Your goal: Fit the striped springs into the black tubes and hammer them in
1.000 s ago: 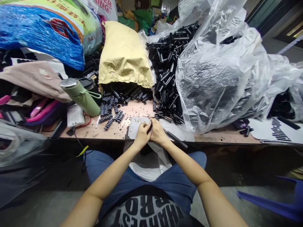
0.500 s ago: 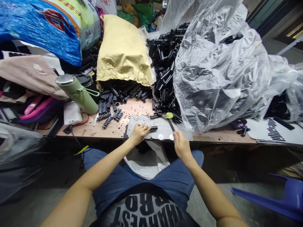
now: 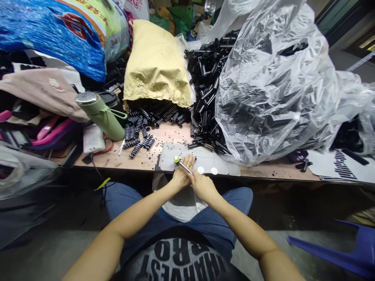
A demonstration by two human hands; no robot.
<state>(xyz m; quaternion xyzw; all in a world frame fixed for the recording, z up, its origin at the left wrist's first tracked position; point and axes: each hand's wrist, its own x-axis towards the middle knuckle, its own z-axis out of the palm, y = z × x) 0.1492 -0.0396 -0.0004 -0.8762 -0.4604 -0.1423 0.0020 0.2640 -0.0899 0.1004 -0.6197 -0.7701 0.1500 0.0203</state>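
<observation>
A thin tool [image 3: 182,164] with a yellow-green tip is being gripped by the right hand [image 3: 202,185]; the left hand [image 3: 181,175] is being closed around something hidden, at the bench edge [image 3: 123,166]. A slip could jab the left fingers or scatter the beads [image 3: 172,137].

— Where are the hands?
— Together at the near edge of the table [image 3: 117,162], left hand [image 3: 181,176] touching right hand [image 3: 202,185], over the mat [image 3: 205,158]. A tool [image 3: 183,164] lies across them.
— And behind?
— The sack [image 3: 156,64], parts [image 3: 146,125] spilling before it. A bottle [image 3: 101,117] lies to its left, tubes [image 3: 206,86] to its right, and the plastic bag [image 3: 275,86] further right.
</observation>
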